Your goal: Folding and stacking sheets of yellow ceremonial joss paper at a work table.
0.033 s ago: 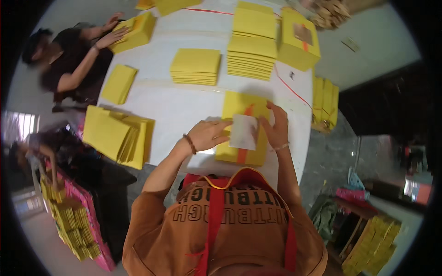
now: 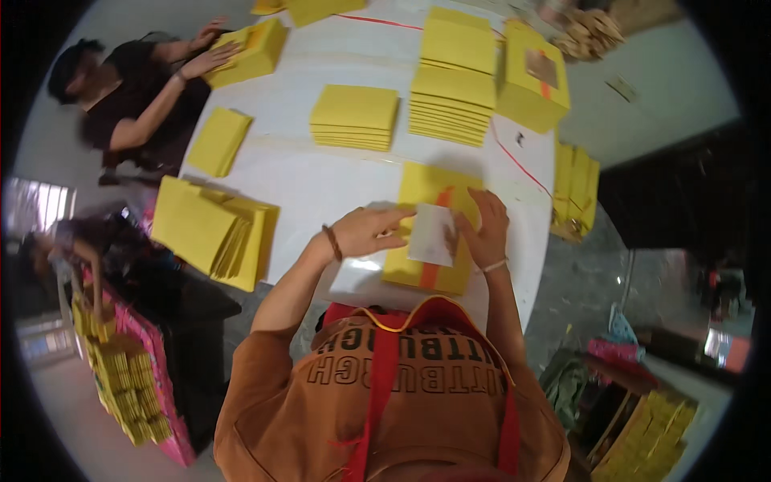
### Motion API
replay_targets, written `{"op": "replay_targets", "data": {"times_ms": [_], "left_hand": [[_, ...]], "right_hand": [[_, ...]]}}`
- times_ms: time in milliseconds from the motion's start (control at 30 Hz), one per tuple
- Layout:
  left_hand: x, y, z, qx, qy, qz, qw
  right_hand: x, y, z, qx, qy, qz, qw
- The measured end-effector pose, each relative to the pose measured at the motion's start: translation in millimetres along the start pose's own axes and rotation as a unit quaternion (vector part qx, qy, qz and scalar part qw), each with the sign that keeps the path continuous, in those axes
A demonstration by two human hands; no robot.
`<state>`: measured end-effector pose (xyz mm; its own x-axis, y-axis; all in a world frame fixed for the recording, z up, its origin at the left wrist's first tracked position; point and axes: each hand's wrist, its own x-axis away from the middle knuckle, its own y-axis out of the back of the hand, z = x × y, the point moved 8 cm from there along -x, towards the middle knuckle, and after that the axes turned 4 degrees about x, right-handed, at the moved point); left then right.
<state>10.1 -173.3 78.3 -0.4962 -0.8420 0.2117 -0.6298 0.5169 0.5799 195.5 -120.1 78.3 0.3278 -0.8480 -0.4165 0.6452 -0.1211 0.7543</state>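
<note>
Change since earlier frame: none discernible; both hands remain as placed. Left hand [image 2: 365,231]: fingers extended flat, pressing the white paper slip's [image 2: 431,234] left edge. Right hand [image 2: 484,229]: fingers spread, holding the slip's right edge. Slip lies atop a yellow paper stack with orange band [image 2: 434,193], near edge of white table [image 2: 321,173]. Far: banded yellow bundle [image 2: 532,76], stepped yellow stacks [image 2: 456,76]. Left: co-worker's hands [image 2: 210,50] on another stack.
</note>
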Motion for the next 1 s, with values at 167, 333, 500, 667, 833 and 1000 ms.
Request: {"op": "replay_targets", "data": {"times_ms": [167,333,500,667,833,1000], "left_hand": [[10,109,56,0.175,0.09,-0.328,0.924],[-16,54,21,-0.078,0.027,-0.233,0.969],[11,-70,-38,-0.347,-0.251,-0.169,0.888],[22,-96,-36,-0.3,-0.232,-0.166,0.91],[15,-127,3,-0.358,-0.19,-0.056,0.913],[27,-97,-7,-0.342,-0.223,-0.132,0.903]], "right_hand": [[35,-15,15,0.01,0.008,0.057,0.998],[50,-23,5,0.024,0.012,0.08,0.996],[59,-29,-2,0.022,0.011,0.117,0.993],[72,-30,-14,0.001,0.018,0.106,0.994],[85,-31,-8,-0.017,-0.003,0.084,0.996],[74,-48,-13,-0.064,0.026,0.054,0.996]]}}
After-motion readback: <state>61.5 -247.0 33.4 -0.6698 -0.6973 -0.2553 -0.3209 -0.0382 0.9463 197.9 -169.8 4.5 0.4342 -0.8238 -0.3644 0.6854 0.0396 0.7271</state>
